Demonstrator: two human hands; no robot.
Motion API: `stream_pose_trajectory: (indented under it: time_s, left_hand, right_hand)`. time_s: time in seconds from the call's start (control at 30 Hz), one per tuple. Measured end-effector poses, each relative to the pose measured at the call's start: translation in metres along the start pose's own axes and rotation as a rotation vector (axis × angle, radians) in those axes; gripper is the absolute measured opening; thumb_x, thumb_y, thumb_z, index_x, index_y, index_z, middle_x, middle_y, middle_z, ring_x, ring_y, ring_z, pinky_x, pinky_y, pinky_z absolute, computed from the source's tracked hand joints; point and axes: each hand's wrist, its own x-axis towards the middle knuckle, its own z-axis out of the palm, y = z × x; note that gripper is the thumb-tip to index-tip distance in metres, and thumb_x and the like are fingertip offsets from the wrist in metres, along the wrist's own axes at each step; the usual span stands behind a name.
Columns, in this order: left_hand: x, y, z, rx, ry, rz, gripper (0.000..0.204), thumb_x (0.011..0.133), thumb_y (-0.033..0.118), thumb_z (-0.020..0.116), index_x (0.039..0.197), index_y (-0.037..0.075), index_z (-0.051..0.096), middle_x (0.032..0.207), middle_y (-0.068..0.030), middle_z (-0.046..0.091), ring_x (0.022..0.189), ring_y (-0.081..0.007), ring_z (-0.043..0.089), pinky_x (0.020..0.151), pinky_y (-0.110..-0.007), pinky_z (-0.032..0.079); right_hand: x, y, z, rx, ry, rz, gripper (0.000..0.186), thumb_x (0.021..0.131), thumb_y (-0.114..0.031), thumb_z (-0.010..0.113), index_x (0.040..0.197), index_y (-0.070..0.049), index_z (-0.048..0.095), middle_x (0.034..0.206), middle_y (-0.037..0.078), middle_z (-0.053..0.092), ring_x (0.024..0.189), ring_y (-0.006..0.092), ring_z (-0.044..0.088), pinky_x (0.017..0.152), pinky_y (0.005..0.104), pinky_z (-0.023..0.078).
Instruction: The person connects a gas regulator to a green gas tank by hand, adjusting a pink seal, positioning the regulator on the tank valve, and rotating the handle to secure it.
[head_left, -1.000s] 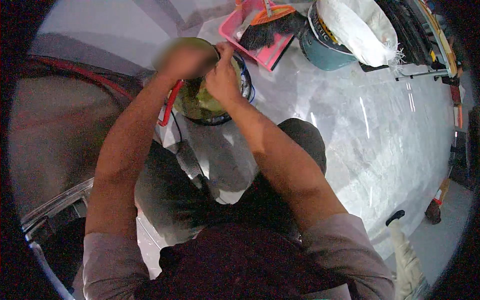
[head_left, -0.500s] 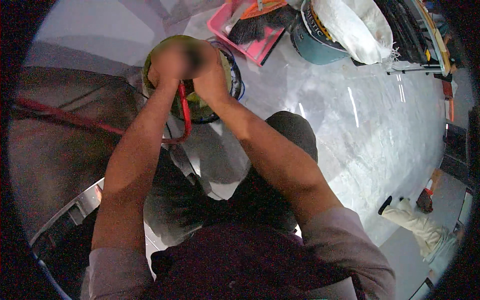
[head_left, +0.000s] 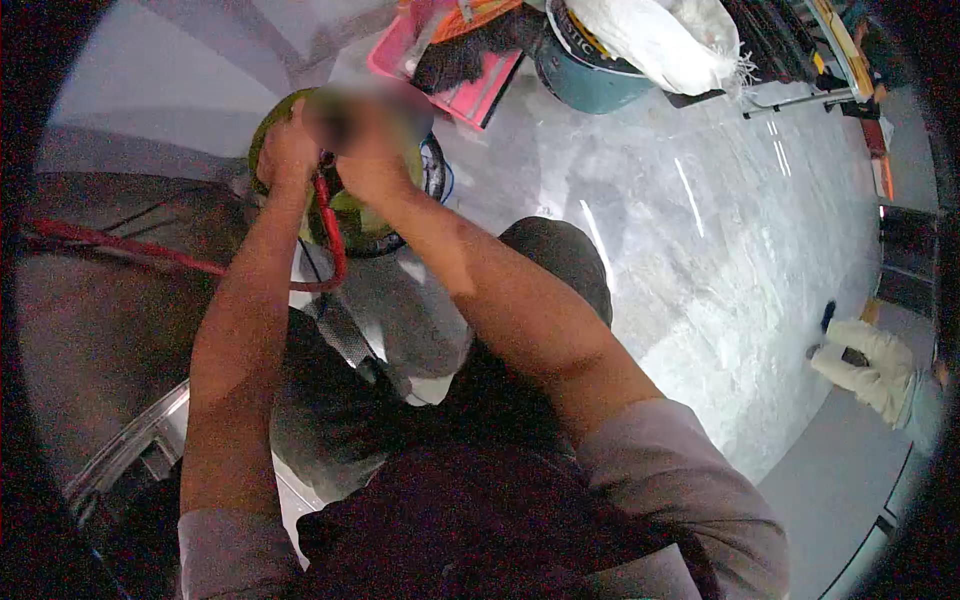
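Observation:
My left hand (head_left: 288, 148) is closed at the left side of a round olive-green object (head_left: 350, 215), on something I cannot make out. My right hand (head_left: 372, 168) is closed close beside it, fingertips hidden in a blurred patch. A red hose (head_left: 330, 235) rises between both hands and bends leftward behind my left forearm. The green object sits on or in a round dark-rimmed container (head_left: 432, 170) with a thin blue loop at its side. What exactly my fingers grip is hidden.
Beyond are a pink dustpan (head_left: 475, 105), a broom (head_left: 450, 62) and a teal bucket (head_left: 585, 80) under a white sack (head_left: 650, 35). Dark panels and metal framing (head_left: 800, 50) stand upper right. Another person's pale-trousered legs (head_left: 860, 365) show at right. A metal edge (head_left: 130, 445) is lower left.
My hands and the surroundings have shifted left in the picture. The red hose now shows more between my hands. The other person's legs appear higher up at the right.

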Motion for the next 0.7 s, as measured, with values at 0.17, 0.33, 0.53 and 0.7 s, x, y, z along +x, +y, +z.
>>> stream_pose_trajectory:
  time_s: [0.17, 0.33, 0.53, 0.7]
  left_hand:
    - [-0.013, 0.009, -0.014, 0.025, -0.047, -0.002, 0.076, 0.088, 0.063, 0.032, 0.116, -0.001, 0.063, 0.12, -0.0245, 0.059, 0.115, -0.041, 0.054, 0.096, -0.049, 0.039]
    - [-0.019, 0.015, -0.017, 0.027, 0.046, 0.049, 0.065, 0.091, 0.057, 0.029, 0.092, 0.01, 0.074, 0.094, -0.0186, 0.068, 0.093, -0.0417, 0.061, 0.083, -0.049, 0.043]
    - [0.005, -0.007, -0.004, -0.011, 0.086, 0.232, 0.067, 0.092, 0.058, 0.032, 0.1, 0.003, 0.07, 0.094, -0.0227, 0.066, 0.093, -0.0418, 0.061, 0.085, -0.049, 0.042]
    - [-0.006, -0.008, -0.016, -0.066, 0.043, 0.257, 0.063, 0.094, 0.053, 0.036, 0.101, -0.001, 0.068, 0.092, -0.017, 0.067, 0.082, -0.0348, 0.063, 0.08, -0.045, 0.045]
  right_hand:
    - [0.022, -0.018, -0.06, -0.435, -0.503, 0.094, 0.053, 0.082, -0.028, 0.059, 0.122, 0.006, 0.051, 0.12, 0.028, 0.053, 0.112, 0.042, 0.052, 0.1, 0.0455, 0.04]
    - [0.059, 0.08, -0.192, -0.52, -0.864, 0.175, 0.037, 0.084, -0.024, 0.059, 0.116, -0.008, 0.063, 0.113, 0.018, 0.063, 0.097, 0.0327, 0.063, 0.089, 0.0371, 0.05]
    - [-0.006, 0.327, -0.325, -0.898, -0.531, 0.176, 0.025, 0.089, -0.027, 0.054, 0.105, -0.015, 0.068, 0.112, 0.01, 0.065, 0.103, 0.0316, 0.059, 0.081, 0.0455, 0.05]
    - [-0.016, 0.44, -0.365, -1.38, -0.186, 0.398, 0.047, 0.088, -0.039, 0.052, 0.128, -0.016, 0.052, 0.115, 0.016, 0.059, 0.11, 0.0362, 0.053, 0.092, 0.0517, 0.041]
